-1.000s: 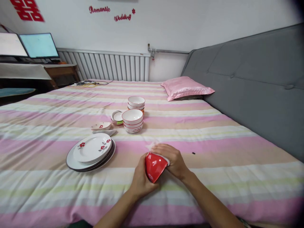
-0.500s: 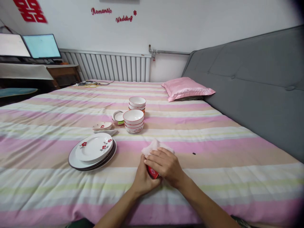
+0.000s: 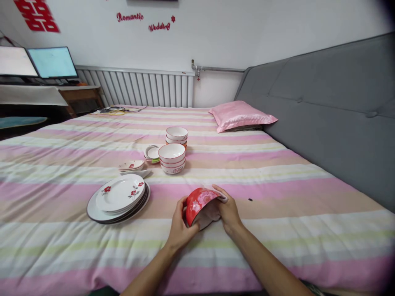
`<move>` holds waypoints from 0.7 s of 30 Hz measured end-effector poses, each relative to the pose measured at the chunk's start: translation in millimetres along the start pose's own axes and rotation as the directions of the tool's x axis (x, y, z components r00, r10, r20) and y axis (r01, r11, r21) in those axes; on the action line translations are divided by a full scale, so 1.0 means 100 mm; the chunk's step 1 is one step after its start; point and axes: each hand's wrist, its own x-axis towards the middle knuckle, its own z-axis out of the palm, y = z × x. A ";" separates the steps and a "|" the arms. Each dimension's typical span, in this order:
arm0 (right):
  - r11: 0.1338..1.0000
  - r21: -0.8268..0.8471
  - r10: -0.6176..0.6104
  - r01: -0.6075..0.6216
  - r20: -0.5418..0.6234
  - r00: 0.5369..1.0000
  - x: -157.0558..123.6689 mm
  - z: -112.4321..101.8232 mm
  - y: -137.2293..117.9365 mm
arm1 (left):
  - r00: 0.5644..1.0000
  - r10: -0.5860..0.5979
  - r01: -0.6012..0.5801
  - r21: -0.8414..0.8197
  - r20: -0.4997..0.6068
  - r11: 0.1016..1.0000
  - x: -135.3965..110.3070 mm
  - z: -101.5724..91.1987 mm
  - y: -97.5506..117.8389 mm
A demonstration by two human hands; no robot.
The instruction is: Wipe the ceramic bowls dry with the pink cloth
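A red bowl (image 3: 197, 202) with a pale flower pattern is tipped on its side just above the striped bed sheet (image 3: 277, 181), low in the middle of the view. My left hand (image 3: 179, 228) grips the bowl's left rim with curled fingers. My right hand (image 3: 226, 211) is closed on a white cloth (image 3: 209, 214) and presses it against the bowl's underside and right rim. Most of the cloth is hidden under the bowl and my fingers.
A stack of flowered plates (image 3: 119, 197) lies to the left. Beyond stand two stacks of white red-rimmed bowls (image 3: 172, 157), small saucers (image 3: 152, 153) and small dishes (image 3: 131, 165). A pink pillow (image 3: 241, 115) and a grey headboard (image 3: 333, 115) are on the right.
The bowl has turned from base-up to lying on its side with the patterned wall showing. My right hand has slid with the cloth from on top of the bowl to its right side.
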 end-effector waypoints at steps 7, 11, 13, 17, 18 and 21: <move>0.940 -0.250 -0.174 0.231 0.231 0.957 0.01 -0.10 -0.06 | 0.994 0.075 -0.083 0.111 0.081 0.990 -0.09 0.03 0.06; 0.777 -0.410 -0.331 0.477 0.378 0.864 -0.02 -0.09 -0.30 | 0.990 0.074 -0.091 0.141 0.121 0.986 -0.12 0.03 -0.01; 0.644 -0.464 -0.396 0.609 0.479 0.784 -0.08 -0.06 -0.43 | 0.990 0.073 -0.091 0.154 0.119 0.984 -0.13 0.03 -0.04; 0.220 -0.485 -0.533 0.846 0.667 0.521 -0.25 0.11 -0.53 | 0.989 0.081 -0.098 0.141 0.121 0.985 -0.13 0.05 -0.02; 0.105 -0.474 -0.549 0.874 0.705 0.449 -0.30 0.17 -0.51 | 0.989 0.088 -0.105 0.140 0.119 0.985 -0.12 0.06 0.00; -0.127 -0.449 -0.583 0.885 0.755 0.299 -0.41 0.32 -0.41 | 0.987 0.123 -0.138 0.158 0.100 0.978 -0.11 0.07 0.06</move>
